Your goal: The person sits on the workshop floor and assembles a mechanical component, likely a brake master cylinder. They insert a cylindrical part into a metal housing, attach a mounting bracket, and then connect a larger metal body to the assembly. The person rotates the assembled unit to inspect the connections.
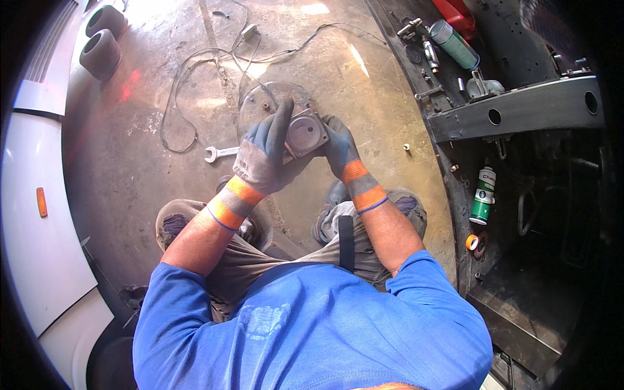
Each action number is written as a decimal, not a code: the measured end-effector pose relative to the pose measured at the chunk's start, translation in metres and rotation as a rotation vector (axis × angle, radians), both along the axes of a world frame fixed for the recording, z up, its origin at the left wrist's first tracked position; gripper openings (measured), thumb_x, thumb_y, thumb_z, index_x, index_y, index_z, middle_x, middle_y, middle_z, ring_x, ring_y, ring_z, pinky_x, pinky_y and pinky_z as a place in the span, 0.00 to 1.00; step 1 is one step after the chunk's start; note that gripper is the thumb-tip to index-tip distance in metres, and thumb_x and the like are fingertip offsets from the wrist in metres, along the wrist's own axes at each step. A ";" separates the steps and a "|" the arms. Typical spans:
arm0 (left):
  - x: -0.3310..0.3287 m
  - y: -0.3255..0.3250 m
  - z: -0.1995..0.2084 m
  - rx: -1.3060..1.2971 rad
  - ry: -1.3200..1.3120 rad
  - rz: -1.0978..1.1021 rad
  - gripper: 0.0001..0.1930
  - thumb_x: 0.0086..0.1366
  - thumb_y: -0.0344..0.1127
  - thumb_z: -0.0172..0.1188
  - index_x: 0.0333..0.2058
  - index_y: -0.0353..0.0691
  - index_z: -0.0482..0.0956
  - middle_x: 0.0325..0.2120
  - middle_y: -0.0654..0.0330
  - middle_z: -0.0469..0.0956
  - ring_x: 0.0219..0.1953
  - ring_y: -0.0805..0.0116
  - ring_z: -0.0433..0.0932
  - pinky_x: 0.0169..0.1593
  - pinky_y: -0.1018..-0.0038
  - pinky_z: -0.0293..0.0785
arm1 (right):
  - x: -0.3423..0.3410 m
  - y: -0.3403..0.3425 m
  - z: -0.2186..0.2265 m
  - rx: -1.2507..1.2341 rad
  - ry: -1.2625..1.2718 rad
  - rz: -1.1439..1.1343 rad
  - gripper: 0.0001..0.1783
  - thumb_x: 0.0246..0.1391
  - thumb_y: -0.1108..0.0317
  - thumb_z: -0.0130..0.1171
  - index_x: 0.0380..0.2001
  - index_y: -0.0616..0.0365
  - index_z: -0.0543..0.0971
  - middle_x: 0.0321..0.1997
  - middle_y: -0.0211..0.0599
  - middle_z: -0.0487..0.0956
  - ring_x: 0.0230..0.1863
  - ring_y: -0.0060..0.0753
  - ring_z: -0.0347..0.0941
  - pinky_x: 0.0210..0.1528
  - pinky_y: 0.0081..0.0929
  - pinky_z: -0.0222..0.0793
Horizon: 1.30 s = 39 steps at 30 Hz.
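- Above the stained concrete floor [149,162], between the seated person's knees, a square grey metal part with a round face [305,133] is held up in both hands.
- Left hand [263,156], in a grey glove with an orange cuff, is closed around the part's left side, one finger stretched up along its edge.
- Right hand [339,146], gloved alike, clasps the right side.
- Risk, as I judge it: if either grip slackens, the part could drop onto the round metal disc [263,104] lying just beneath, or onto the floor.
- Thin loose cable [182,91] loops near the disc and could snag a foot; a silver spanner [220,153] lies just left of the hands.
- Hard to make out: the part's underside and the fingertips behind it are hidden; the green spray can [482,195] stands on a dark vehicle frame whose interior is lost in shadow.
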<state>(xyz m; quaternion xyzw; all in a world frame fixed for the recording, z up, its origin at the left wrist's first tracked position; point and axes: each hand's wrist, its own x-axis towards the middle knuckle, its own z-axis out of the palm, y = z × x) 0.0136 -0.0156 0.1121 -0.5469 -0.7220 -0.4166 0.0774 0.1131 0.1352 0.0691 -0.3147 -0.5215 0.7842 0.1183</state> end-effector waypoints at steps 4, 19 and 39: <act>-0.002 0.001 -0.003 -0.053 -0.015 0.002 0.50 0.45 0.38 0.74 0.64 0.29 0.56 0.43 0.46 0.76 0.39 0.46 0.77 0.42 0.59 0.73 | -0.001 0.003 0.001 -0.072 0.041 0.014 0.18 0.63 0.66 0.47 0.52 0.64 0.73 0.46 0.40 0.78 0.44 0.29 0.76 0.47 0.27 0.74; 0.005 0.009 -0.004 -0.091 -0.078 0.000 0.52 0.45 0.38 0.76 0.64 0.25 0.53 0.49 0.41 0.74 0.45 0.44 0.78 0.45 0.59 0.75 | -0.002 0.003 -0.004 0.206 0.130 0.022 0.16 0.62 0.58 0.51 0.44 0.59 0.76 0.37 0.31 0.79 0.36 0.20 0.75 0.36 0.19 0.73; 0.007 0.006 0.000 -0.101 -0.101 0.027 0.49 0.47 0.36 0.74 0.64 0.29 0.55 0.44 0.40 0.76 0.44 0.45 0.79 0.46 0.59 0.76 | 0.000 0.004 -0.003 0.214 0.001 0.064 0.14 0.62 0.63 0.49 0.39 0.63 0.77 0.33 0.35 0.78 0.34 0.21 0.72 0.36 0.24 0.70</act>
